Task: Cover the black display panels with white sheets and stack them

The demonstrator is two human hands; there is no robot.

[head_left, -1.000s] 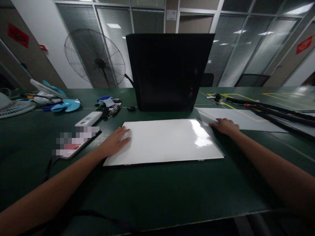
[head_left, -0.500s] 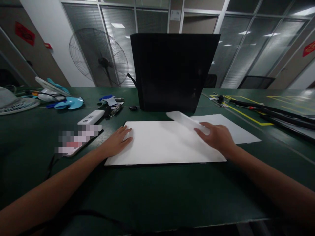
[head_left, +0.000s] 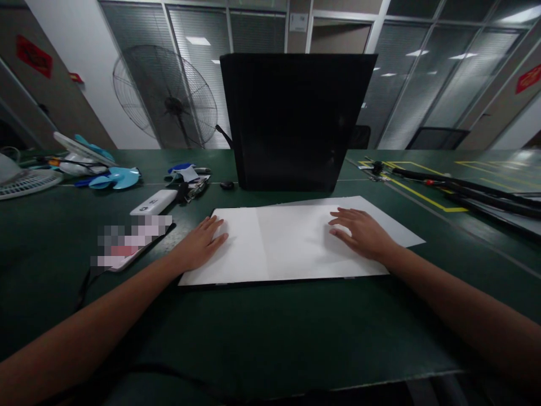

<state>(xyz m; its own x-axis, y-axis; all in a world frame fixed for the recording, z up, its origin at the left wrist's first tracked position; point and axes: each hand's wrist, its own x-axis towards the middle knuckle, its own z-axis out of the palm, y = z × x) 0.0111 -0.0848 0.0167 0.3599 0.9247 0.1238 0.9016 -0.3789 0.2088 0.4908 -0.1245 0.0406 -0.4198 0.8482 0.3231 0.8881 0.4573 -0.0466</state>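
Note:
A white sheet (head_left: 236,248) lies flat on a thin black backing whose edge shows along the front. My left hand (head_left: 203,242) rests on its left edge with fingers stretched out. Over the right half, my right hand (head_left: 359,231) is palm down, its fingers spread and holding nothing; whether it presses on the paper I cannot tell. Beneath it is another layer of white paper (head_left: 291,242), with a faint upright edge or crease left of the middle. More white paper (head_left: 397,225) sticks out past the right hand onto the green table (head_left: 270,338).
Behind the paper stands a large black panel (head_left: 296,124). To the left are a phone (head_left: 127,254), partly blurred out, a white oblong device (head_left: 154,202), a small pile of odds and ends (head_left: 190,180) and fan parts (head_left: 114,177). Black tubes (head_left: 473,186) lie at the right.
The lifted, curled paper in my right hand now lies flat, and the right hand has let go with fingers spread. Paper at the right reaches less far right. My left hand stays put.

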